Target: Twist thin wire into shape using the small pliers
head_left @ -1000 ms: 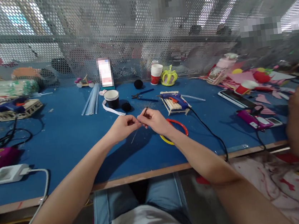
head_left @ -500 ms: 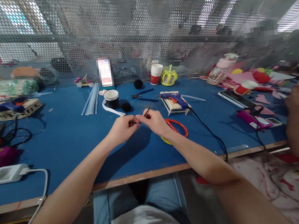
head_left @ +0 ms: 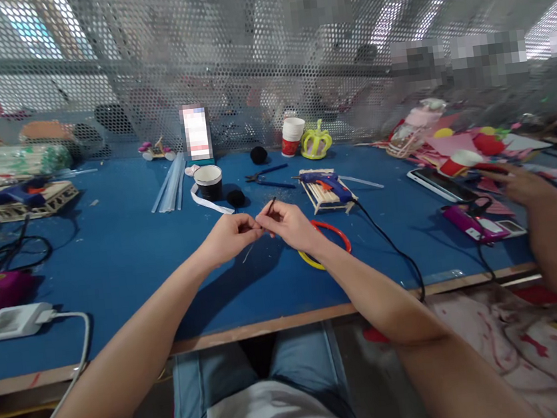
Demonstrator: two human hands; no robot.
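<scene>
My left hand (head_left: 226,240) and my right hand (head_left: 290,226) meet fingertip to fingertip above the middle of the table. Both are closed in a pinch on a thin dark stem (head_left: 272,204), whose tip sticks up past my right fingers. Most of it is hidden by the fingers. Below my left fingers a thin pale wire end (head_left: 247,253) shows. Beside my right wrist lies a red and yellow ring (head_left: 342,232). Just beyond the hands are a black pompom (head_left: 236,199), a black-sided paper cup (head_left: 209,186) with white ribbon (head_left: 214,206), and blue-handled pliers (head_left: 269,176).
A glue gun (head_left: 331,186) rests on a small stick rack (head_left: 317,198), its cord trailing to the front edge. Clear glue sticks (head_left: 170,184), a propped phone (head_left: 197,134), and stacked cups (head_left: 293,135) stand farther back. At right, a co-worker's hand (head_left: 527,184) reaches near another phone (head_left: 439,185).
My hands stay together, with my fingers shifting slightly around the dark stem. The pale wire end shows more clearly below them. The co-worker's hand at right has moved left with fingers extended.
</scene>
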